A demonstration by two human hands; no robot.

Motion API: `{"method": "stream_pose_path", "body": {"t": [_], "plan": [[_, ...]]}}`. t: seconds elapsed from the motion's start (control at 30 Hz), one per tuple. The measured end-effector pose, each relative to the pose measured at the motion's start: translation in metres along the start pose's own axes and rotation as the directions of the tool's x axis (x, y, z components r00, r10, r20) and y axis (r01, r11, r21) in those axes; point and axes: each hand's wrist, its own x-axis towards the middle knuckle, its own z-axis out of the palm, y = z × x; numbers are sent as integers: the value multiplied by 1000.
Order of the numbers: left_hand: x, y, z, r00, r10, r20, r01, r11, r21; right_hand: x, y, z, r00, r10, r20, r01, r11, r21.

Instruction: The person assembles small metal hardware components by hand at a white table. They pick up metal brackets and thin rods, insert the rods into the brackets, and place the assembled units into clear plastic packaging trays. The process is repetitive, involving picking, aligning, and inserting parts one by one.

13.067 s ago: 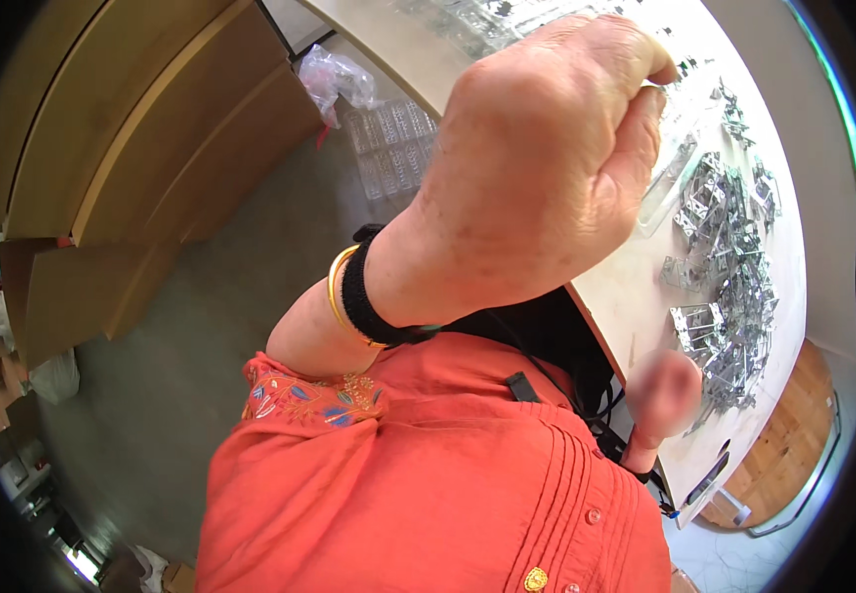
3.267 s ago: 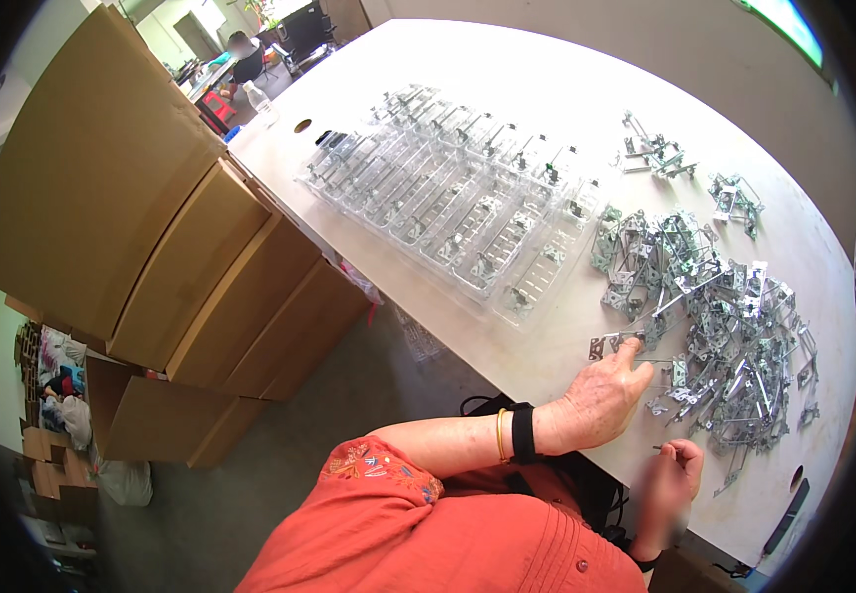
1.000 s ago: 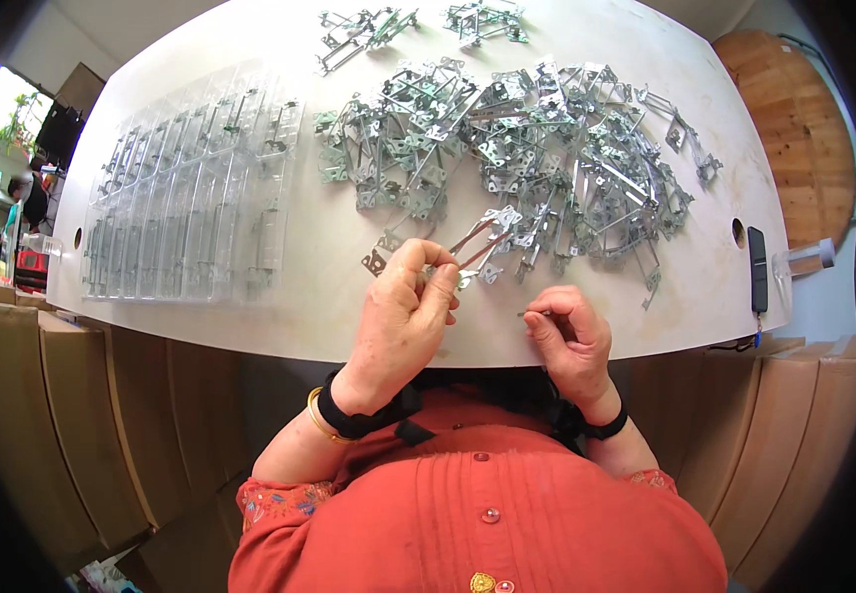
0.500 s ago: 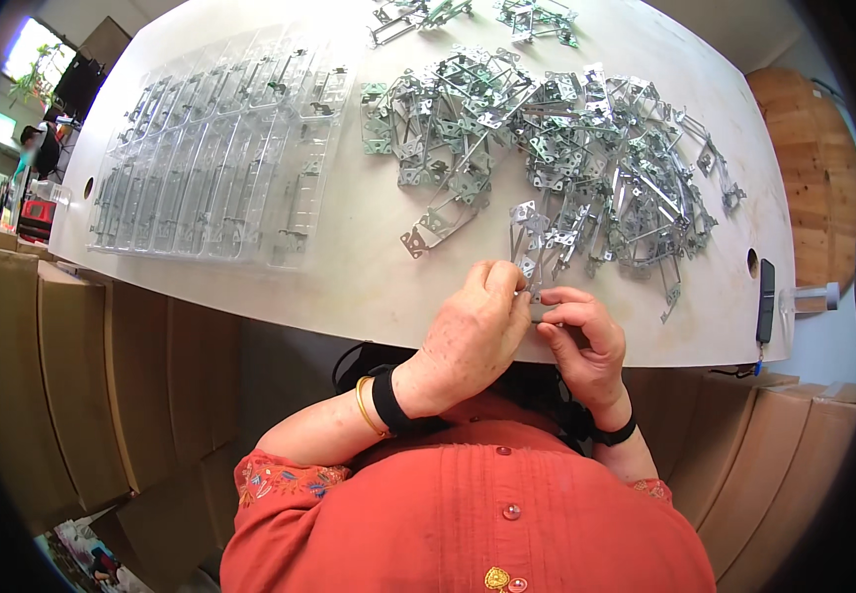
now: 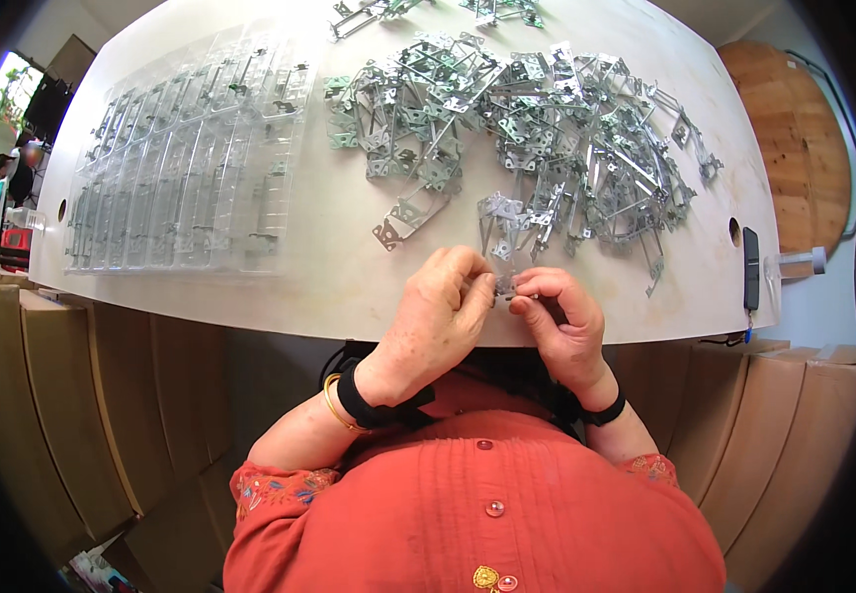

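Close to the near edge of the table, a small grey metal bracket [image 5: 504, 287] is pinched between my two hands. My left hand [image 5: 438, 308] grips it from the left, with thumb and fingers closed at its side. From the right, the thumb and index fingertip of my right hand [image 5: 566, 321] are closed on it. Fingers cover much of the bracket, so its full shape is hidden. Just beyond my fingertips lies a large tangled heap of silvery metal brackets [image 5: 586, 148], made of holed plates joined by thin rods. One bracket [image 5: 400, 225] rests at the heap's near left edge.
Clear plastic trays [image 5: 268, 212] with metal pieces in rows cover the left of the white table [image 5: 334, 282]. More brackets [image 5: 379, 12] lie at the far edge. A black handheld device [image 5: 751, 272] is at the right edge. Cardboard boxes [image 5: 759, 435] stand below both sides.
The whole view has shifted, so the table appears slightly further left and higher. Both hands stay by the near edge, and the bracket shows more plainly between the fingertips.
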Motion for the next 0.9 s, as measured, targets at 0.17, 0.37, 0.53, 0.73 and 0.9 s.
{"method": "stream_pose_path", "body": {"t": [0.17, 0.37, 0.53, 0.73, 0.9], "plan": [[-5, 3, -2, 996, 85, 27, -88, 988, 124, 0, -1, -1, 999, 31, -10, -31, 999, 40], [-12, 12, 0, 993, 99, 56, -105, 987, 120, -3, 1, -2, 999, 33, -24, -32, 999, 28], [-13, 5, 5, 980, 197, 35, -199, 953, 227, -4, 4, -3, 998, 47, -39, -47, 999, 16], [-13, 6, 5, 978, 207, 38, -210, 941, 266, -3, 1, -4, 993, 112, -31, -112, 994, 1], [-13, 6, 7, 980, 196, 31, -197, 945, 262, -2, -3, -5, 985, 174, -19, -174, 984, 27]]}}
